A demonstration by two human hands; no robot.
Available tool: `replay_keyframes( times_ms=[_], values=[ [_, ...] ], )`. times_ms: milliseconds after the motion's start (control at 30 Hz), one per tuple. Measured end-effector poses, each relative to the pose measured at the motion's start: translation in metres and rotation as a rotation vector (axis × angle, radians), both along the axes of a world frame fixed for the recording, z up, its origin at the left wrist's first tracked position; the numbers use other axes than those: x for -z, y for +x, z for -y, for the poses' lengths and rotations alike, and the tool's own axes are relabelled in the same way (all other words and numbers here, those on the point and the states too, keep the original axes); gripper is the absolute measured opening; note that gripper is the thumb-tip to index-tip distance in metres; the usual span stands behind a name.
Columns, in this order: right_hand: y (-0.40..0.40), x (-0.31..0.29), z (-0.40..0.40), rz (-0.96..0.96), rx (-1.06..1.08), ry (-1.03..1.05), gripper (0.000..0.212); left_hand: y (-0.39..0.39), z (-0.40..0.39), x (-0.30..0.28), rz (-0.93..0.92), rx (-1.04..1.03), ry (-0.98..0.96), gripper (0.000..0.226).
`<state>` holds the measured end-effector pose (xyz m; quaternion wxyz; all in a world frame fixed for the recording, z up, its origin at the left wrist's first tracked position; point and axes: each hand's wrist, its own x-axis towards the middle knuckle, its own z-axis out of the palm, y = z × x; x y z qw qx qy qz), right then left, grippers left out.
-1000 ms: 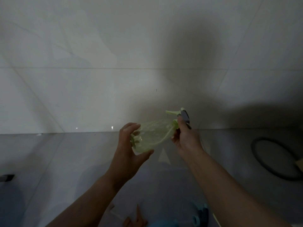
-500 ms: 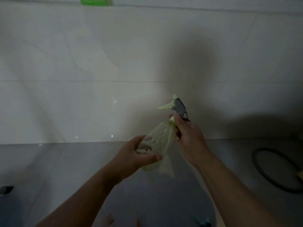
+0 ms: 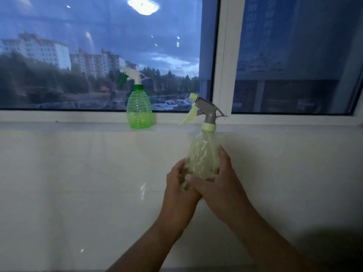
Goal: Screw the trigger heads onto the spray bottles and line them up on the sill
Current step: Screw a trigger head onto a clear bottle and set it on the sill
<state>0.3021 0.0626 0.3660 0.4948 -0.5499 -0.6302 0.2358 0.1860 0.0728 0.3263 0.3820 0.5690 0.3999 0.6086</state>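
Note:
A pale yellow-green spray bottle (image 3: 203,152) is upright in front of the wall, just below sill height. Its grey trigger head (image 3: 206,111) with a pale collar sits on the neck, nozzle pointing left. My left hand (image 3: 179,185) cups the bottle's lower left side and my right hand (image 3: 222,179) wraps its lower right and front. A bright green spray bottle (image 3: 139,109) with a white trigger head stands on the white sill (image 3: 78,126), left of the held one.
A white tiled wall (image 3: 78,183) fills the space under the sill. Behind the sill is a window with a white vertical frame bar (image 3: 224,55) right of the held bottle. Sill surface extends to the right (image 3: 294,127).
My view has risen from the floor and wall to the sill. The bottle went from tilted to upright and higher. My right hand moved from the trigger head down onto the bottle body.

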Motion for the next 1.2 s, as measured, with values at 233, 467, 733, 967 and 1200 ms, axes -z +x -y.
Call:
replay_keyframes(
  times_ms=[233, 467, 733, 967, 1200],
  values=[
    [-0.014, -0.094, -0.065, 0.151, 0.206, 0.203, 0.088, -0.015, -0.053, -0.094, -0.347, -0.249, 0.321, 0.082],
    [-0.041, -0.112, -0.131, 0.148, 0.249, 0.168, 0.079, -0.046, -0.104, -0.13, -0.396, -0.121, 0.111, 0.074],
    [-0.055, -0.104, -0.168, 0.258, 0.277, 0.134, 0.08, -0.061, -0.121, -0.156, -0.572, -0.003, -0.014, 0.075],
    [-0.064, -0.109, -0.178, 0.297, 0.373, 0.083, 0.081, -0.054, -0.131, -0.162, -0.632, 0.021, -0.084, 0.063],
    [-0.059, -0.111, -0.179, 0.258, 0.274, 0.047, 0.079, -0.052, -0.129, -0.16, -0.617, 0.005, -0.085, 0.056]
  ],
)
